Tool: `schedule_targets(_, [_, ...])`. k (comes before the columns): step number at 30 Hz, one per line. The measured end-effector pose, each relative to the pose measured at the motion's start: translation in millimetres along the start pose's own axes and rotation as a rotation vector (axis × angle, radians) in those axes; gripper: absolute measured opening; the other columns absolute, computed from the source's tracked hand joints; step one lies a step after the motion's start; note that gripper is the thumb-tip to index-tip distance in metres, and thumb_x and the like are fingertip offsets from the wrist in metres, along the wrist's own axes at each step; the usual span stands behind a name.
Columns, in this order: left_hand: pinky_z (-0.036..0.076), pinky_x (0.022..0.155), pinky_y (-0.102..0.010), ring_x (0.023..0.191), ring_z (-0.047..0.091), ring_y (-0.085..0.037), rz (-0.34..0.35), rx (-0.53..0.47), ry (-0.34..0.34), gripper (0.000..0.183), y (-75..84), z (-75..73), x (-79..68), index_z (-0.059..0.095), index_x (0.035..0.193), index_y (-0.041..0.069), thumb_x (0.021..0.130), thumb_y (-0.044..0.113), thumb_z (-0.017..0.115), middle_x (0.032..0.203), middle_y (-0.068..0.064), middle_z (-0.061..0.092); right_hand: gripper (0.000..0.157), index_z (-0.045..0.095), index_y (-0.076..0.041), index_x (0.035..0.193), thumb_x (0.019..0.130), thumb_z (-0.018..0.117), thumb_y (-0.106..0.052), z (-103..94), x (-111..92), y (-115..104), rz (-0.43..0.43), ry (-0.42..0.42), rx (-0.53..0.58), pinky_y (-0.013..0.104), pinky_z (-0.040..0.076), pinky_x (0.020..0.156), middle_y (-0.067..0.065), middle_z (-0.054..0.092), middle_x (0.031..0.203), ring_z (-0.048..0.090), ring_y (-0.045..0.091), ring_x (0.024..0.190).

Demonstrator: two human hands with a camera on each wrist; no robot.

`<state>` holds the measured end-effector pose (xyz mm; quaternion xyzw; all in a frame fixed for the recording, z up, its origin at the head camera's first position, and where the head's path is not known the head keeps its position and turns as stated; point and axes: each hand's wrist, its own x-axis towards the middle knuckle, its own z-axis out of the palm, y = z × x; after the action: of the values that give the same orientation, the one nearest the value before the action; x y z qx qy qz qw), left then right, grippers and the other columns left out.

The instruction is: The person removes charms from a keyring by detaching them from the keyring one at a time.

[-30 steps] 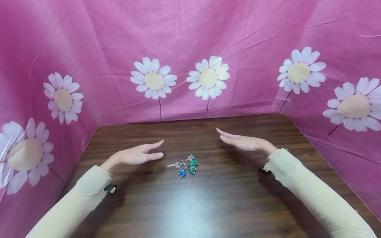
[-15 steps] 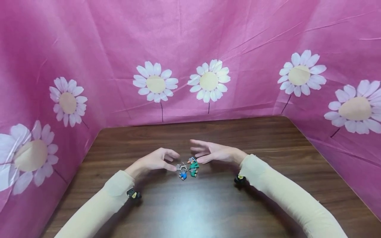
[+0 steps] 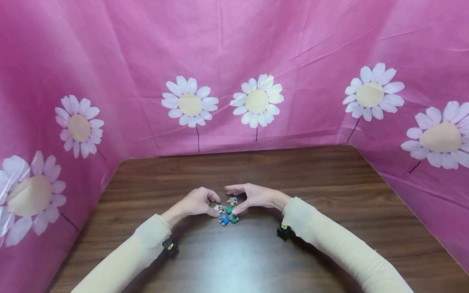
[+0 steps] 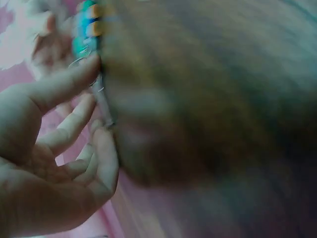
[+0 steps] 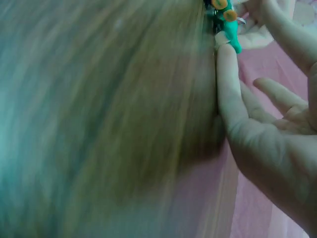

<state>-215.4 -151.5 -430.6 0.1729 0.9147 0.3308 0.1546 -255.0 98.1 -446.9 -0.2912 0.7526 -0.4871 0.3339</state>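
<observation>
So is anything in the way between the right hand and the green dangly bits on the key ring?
Nothing that I can see. The right hand already has its thumb right at the green charms. The blue charm lies on their other side.

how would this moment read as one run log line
left hand: thumb by key ring | right hand: thumb at green charm | blue charm: on wooden table

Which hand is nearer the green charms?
Right. The right hand has its thumb at the green charms; the left hand is to their left, beside the blue charm.
</observation>
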Motion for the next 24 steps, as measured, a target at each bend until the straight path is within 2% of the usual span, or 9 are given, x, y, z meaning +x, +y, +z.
schedule_targets(3, [0.048, 0.074, -0.032, 0.074, 0.057, -0.008, 0.039, 0.111, 0.039, 0.027, 2.5, 3.9, 2.3, 0.076, 0.087, 0.018, 0.069, 0.027, 0.094, 0.078, 0.012, 0.068, 0.084, 0.043, -0.006, 0.153, 0.082, 0.087, -0.017, 4.1, 1.7, -3.2, -0.007, 0.007, -0.048, 0.042, 0.034, 0.117, 0.007, 0.049, 0.151, 0.043, 0.023, 0.137])
schedule_targets(5, [0.047, 0.074, -0.032, 0.072, 0.056, -0.006, 0.042, 0.130, 0.049, 0.026, 5.2, 4.8, 3.3, 0.075, 0.084, 0.019, 0.068, 0.027, 0.094, 0.075, 0.013, 0.066, 0.082, 0.045, -0.004, 0.151, 0.082, 0.088, -0.018, 5.6, 2.4, -4.6, -0.010, 0.013, -0.078, 0.041, 0.034, 0.117, 0.007, 0.051, 0.149, 0.045, 0.022, 0.135])
schedule_targets(12, [0.048, 0.075, -0.033, 0.070, 0.058, -0.005, 0.032, 0.104, 0.031, 0.024, 11.4, 6.0, 4.0, 0.074, 0.085, 0.016, 0.070, 0.020, 0.092, 0.074, 0.013, 0.066, 0.073, 0.055, -0.007, 0.144, 0.081, 0.089, -0.019, 5.3, 0.6, -4.6, 0.001, 0.041, -0.153, 0.042, 0.034, 0.116, 0.004, 0.055, 0.143, 0.047, 0.020, 0.132])
schedule_targets(17, [0.048, 0.074, -0.032, 0.070, 0.057, -0.006, 0.021, 0.093, 0.006, 0.024, 12.9, 6.3, 4.2, 0.073, 0.089, 0.013, 0.072, 0.017, 0.090, 0.073, 0.011, 0.065, 0.060, 0.064, -0.007, 0.134, 0.081, 0.089, -0.018, 6.7, 0.7, -4.6, -0.035, 0.042, -0.238, 0.043, 0.036, 0.113, 0.005, 0.057, 0.136, 0.049, 0.022, 0.128])
schedule_targets(24, [0.049, 0.066, -0.029, 0.067, 0.058, -0.008, 0.035, 0.064, -0.052, 0.017, 14.3, 5.9, 5.2, 0.075, 0.090, 0.012, 0.077, 0.011, 0.085, 0.071, 0.008, 0.066, 0.050, 0.071, -0.007, 0.126, 0.082, 0.088, -0.020, 12.1, 3.6, -11.1, -0.110, 0.030, -0.402, 0.032, 0.047, 0.101, 0.003, 0.062, 0.122, 0.055, 0.017, 0.115])
